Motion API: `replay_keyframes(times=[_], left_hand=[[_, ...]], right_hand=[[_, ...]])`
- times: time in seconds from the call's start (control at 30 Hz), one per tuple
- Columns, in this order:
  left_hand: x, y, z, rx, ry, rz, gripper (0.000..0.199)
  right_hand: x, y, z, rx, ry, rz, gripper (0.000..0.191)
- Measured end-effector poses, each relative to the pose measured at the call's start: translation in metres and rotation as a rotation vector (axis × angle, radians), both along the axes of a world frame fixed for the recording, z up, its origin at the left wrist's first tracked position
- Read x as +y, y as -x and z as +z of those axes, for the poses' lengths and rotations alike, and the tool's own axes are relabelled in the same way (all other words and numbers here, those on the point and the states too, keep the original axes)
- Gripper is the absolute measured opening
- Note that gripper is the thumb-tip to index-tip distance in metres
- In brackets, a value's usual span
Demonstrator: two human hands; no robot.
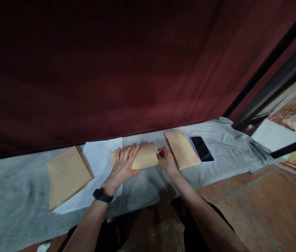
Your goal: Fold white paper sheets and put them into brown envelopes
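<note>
A brown envelope (145, 156) lies crosswise in front of me on the grey cloth. My left hand (124, 160), with a dark band on its wrist, rests flat on the envelope's left part with fingers spread. At the envelope's right end my right hand (165, 159) pinches a small piece of white paper (156, 148) that sticks up there. Whether this paper is a strip or part of a larger sheet I cannot tell. The fingertips of my right hand are partly hidden.
Brown envelopes (67, 175) are piled at the left, partly over white sheets (102, 154). More brown envelopes (183, 148) lie to the right, beside a phone (201, 149). The grey cloth (14, 196) covers a narrow ledge against a dark red wall (137, 70). Tiled floor (263, 206) lies below.
</note>
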State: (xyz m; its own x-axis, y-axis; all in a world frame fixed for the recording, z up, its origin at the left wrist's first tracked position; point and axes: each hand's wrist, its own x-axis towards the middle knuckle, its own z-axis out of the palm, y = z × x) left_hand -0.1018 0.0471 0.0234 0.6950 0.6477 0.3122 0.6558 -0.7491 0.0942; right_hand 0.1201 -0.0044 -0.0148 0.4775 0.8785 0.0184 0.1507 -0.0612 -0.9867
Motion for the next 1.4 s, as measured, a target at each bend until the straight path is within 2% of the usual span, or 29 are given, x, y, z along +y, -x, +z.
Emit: replay_keyframes(times=[0.1,0.2,0.3,0.37,0.8,0.9,1.0,1.07,1.1,1.17,1.23,1.27,1.33,1.4], left_hand=[[0.001,0.000,-0.001,0.005,-0.010,-0.004,0.109],[0.002,0.000,-0.001,0.003,-0.009,-0.009,0.109],[0.003,0.001,-0.001,-0.005,-0.002,-0.020,0.108],[0.003,0.001,0.000,-0.008,0.003,-0.031,0.108],[0.004,0.001,-0.001,-0.006,0.006,-0.069,0.108],[0.002,-0.001,0.003,-0.082,0.010,-0.051,0.101],[-0.004,-0.009,0.003,-0.359,0.068,0.091,0.086],[-0.012,-0.020,0.001,-0.669,0.207,0.257,0.075],[-0.016,-0.026,-0.001,-0.837,0.335,0.336,0.070],[-0.025,-0.040,-0.007,-1.129,0.742,0.418,0.060],[-0.033,-0.053,-0.011,-1.299,1.266,0.369,0.047],[-0.035,-0.059,-0.013,-1.358,1.467,0.334,0.041],[-0.039,-0.068,-0.015,-1.466,1.677,0.286,0.032],[-0.039,-0.073,-0.017,-1.545,1.716,0.294,0.028]], right_hand=[[0.001,0.003,-0.001,0.066,-0.043,-0.086,0.022],[0.003,0.001,0.002,0.235,0.023,-0.017,0.035],[0.003,-0.002,0.008,0.388,0.102,0.113,0.028],[0.001,-0.003,0.011,0.420,0.115,0.142,0.025],[-0.003,-0.004,0.015,0.508,0.095,0.110,0.028],[-0.004,-0.005,0.017,0.536,0.033,0.056,0.029],[-0.004,-0.007,0.018,0.585,-0.041,-0.018,0.029],[-0.004,-0.007,0.018,0.658,-0.078,-0.073,0.029],[-0.004,-0.005,0.017,0.699,-0.089,-0.097,0.030],[-0.004,-0.001,0.016,0.746,-0.108,-0.132,0.031],[-0.006,0.007,0.015,0.741,-0.143,-0.140,0.030],[-0.007,0.010,0.014,0.730,-0.163,-0.139,0.029],[-0.009,0.017,0.013,0.708,-0.187,-0.124,0.027],[-0.010,0.022,0.012,0.693,-0.186,-0.117,0.026]])
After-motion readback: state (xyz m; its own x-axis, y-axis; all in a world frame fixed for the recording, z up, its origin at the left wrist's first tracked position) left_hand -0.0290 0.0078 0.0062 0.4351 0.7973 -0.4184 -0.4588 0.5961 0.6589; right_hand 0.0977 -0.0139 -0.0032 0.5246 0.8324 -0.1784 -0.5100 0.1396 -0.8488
